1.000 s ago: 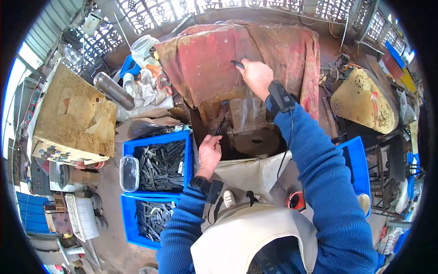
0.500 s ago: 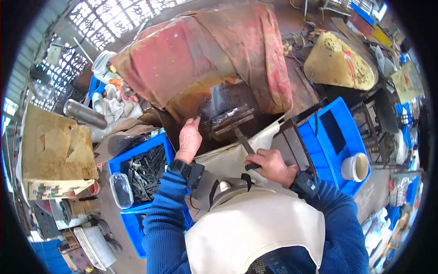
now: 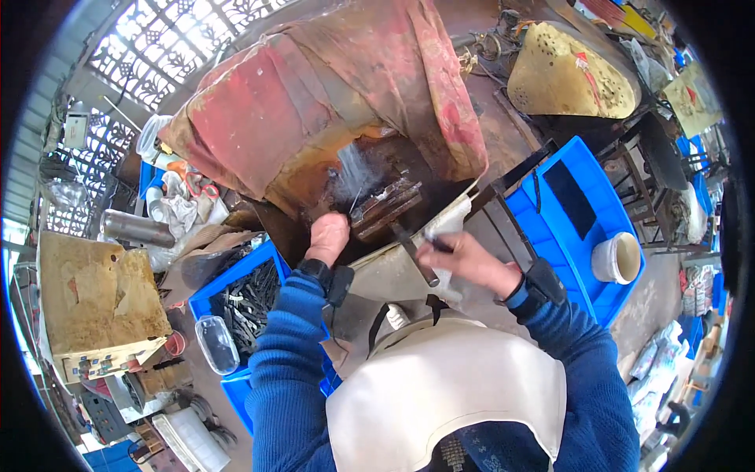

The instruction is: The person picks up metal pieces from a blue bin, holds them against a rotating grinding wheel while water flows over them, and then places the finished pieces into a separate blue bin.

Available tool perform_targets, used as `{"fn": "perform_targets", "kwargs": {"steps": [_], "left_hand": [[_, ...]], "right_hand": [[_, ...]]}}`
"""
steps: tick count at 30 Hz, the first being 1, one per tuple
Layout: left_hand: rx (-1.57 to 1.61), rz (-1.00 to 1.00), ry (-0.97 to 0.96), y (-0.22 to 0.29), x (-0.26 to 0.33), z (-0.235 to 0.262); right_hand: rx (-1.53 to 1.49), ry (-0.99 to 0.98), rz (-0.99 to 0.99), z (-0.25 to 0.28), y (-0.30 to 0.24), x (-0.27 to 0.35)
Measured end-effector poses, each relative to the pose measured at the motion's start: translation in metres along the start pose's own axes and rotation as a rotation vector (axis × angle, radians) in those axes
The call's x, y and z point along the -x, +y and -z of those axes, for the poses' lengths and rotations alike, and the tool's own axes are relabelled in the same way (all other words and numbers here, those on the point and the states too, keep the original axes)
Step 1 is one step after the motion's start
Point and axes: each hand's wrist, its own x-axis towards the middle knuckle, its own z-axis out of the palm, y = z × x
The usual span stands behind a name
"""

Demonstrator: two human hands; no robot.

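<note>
Sitting higher beside the metal bar point(image 3: 406, 242) than before, the right hand point(image 3: 473, 264) points to ten o'clock, fingers pinching a black piece point(image 3: 441, 243). The left hand point(image 3: 329, 236) curls at eight o'clock from the dark block point(image 3: 389, 208); I can't tell its grip.

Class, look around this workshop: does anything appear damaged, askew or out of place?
Yes. The tan box on the left looks damaged: its top is stained, with ragged patches that look peeled. The red cloth draped over the equipment ahead also looks worn, with brown stains.
</note>
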Motion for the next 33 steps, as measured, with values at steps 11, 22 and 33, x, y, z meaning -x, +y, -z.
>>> {"fn": "perform_targets", "kwargs": {"steps": [11, 22, 33], "left_hand": [[0.648, 0.339, 0.249, 0.027, 0.031, 0.092], [0.343, 0.19, 0.309, 0.112, 0.039, 0.139], [1.375, 0.403, 0.04, 0.07, 0.053, 0.143]], "right_hand": [[-0.752, 0.011, -0.168, 0.01, -0.01, -0.061], [-0.914, 0.103, -0.034, -0.044, -0.009, -0.102], [-0.432, 0.126, -0.195, -0.005, -0.025, -0.04]]}}
